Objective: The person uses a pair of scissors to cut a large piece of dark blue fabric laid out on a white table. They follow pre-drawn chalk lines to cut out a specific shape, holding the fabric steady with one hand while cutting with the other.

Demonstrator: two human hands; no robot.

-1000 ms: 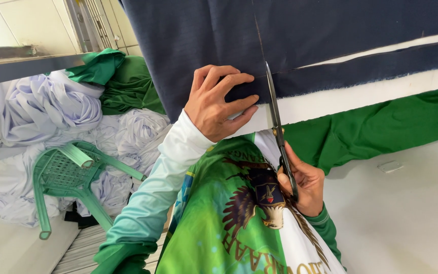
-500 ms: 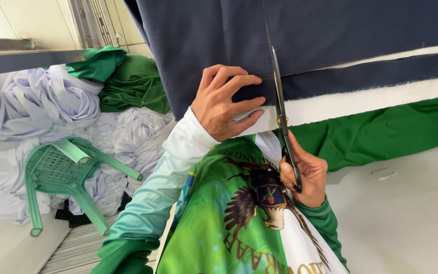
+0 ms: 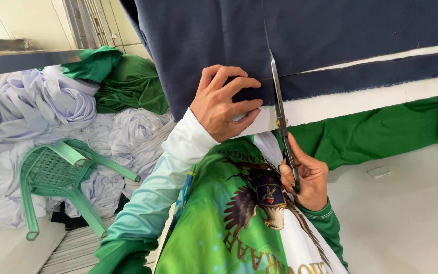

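Left hand (image 3: 224, 104) presses the navy fabric (image 3: 219, 35) flat at the table (image 3: 340, 104) edge; right hand (image 3: 305, 177) grips scissors (image 3: 279, 109). Fabric looks soft, limp, likely shifts: pin near the cut.

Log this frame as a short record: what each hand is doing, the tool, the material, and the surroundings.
left hand: left hand pressed flat on the dark navy fabric sheet, beside the cut line
right hand: right hand gripping the handles of the long metal scissors
tool: blades point away from the person, into the fabric edge
material: navy fabric lies over a white layer; green cloth below
surroundings: green plastic chair tipped over; heap of pale lilac cloth on the floor
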